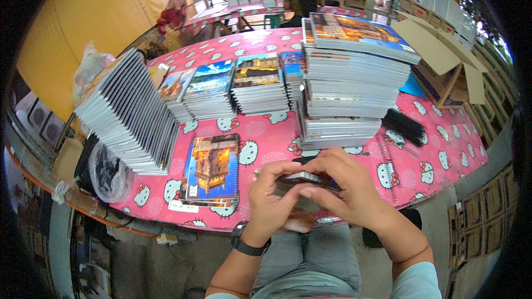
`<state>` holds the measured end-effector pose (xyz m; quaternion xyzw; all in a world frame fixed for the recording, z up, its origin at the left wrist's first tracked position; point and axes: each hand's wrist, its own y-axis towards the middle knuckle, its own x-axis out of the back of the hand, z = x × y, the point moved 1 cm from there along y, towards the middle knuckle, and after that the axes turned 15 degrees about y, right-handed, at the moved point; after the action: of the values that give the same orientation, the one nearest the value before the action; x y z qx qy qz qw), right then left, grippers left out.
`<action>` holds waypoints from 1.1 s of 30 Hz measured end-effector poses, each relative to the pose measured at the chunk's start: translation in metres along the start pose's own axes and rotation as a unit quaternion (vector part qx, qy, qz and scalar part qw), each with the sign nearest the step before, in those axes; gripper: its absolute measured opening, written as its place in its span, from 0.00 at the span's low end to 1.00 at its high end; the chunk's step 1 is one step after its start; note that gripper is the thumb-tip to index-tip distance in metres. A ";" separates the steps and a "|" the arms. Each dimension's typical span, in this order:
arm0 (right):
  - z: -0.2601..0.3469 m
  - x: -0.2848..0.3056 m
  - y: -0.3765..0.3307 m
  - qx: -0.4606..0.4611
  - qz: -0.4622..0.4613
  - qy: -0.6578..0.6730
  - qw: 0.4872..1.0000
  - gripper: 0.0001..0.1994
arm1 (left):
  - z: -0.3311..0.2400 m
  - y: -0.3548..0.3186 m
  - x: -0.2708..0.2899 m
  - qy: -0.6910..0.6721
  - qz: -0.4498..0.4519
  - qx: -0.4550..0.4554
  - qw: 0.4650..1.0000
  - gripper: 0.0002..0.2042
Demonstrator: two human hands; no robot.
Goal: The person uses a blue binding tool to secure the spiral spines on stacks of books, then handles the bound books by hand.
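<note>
Both my hands hold a notebook (305, 176) at the table's front edge, tipped so that mostly its pale top edge and dark cover show. My left hand (271, 191), with a black watch on the wrist, closes on its left side. On the right side, my right hand (338, 180) grips it with bent fingers and the thumb in front. Much of the notebook is hidden by the fingers. To the left lies a spiral notebook (211, 169) with a lit building on a blue cover. Just beyond my hands rises a tall stack of notebooks (354, 86).
A leaning stack of notebooks (127, 113) stands at the left, beside a clear plastic bag (108, 171). Shorter stacks (208, 91) line the back of the pink patterned tablecloth (260, 133). A black brush (404, 126) and open cardboard box (443, 61) are at the right. Another person (303, 0) sits beyond.
</note>
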<state>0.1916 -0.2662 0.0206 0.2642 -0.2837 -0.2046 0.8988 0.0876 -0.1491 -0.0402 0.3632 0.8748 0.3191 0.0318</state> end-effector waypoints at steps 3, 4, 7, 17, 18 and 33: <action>0.002 0.000 0.003 -0.006 0.004 0.008 1.000 0.12 | 0.000 -0.003 -0.004 -0.024 0.036 0.007 0.999 0.16; 0.004 0.000 0.004 0.002 0.020 0.004 1.000 0.11 | -0.001 -0.003 -0.003 -0.034 0.044 0.010 0.998 0.16; 0.004 0.001 0.008 0.028 0.058 -0.013 0.998 0.11 | -0.003 -0.003 0.004 -0.026 0.059 0.004 0.998 0.17; 0.005 0.004 0.010 0.016 0.054 -0.038 0.998 0.12 | -0.001 -0.002 0.003 -0.072 0.077 0.015 0.994 0.17; 0.005 0.004 0.010 0.015 0.060 -0.058 0.996 0.12 | 0.001 -0.003 0.003 -0.069 0.074 0.018 0.995 0.17; 0.016 0.054 0.036 0.075 -0.123 -0.146 0.979 0.27 | 0.048 0.008 0.070 0.081 -0.279 0.089 0.953 0.21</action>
<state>0.2302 -0.2719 0.0740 0.3311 -0.3921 -0.3280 0.7931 0.0552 -0.0737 -0.0614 0.0788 0.9658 0.2465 0.0164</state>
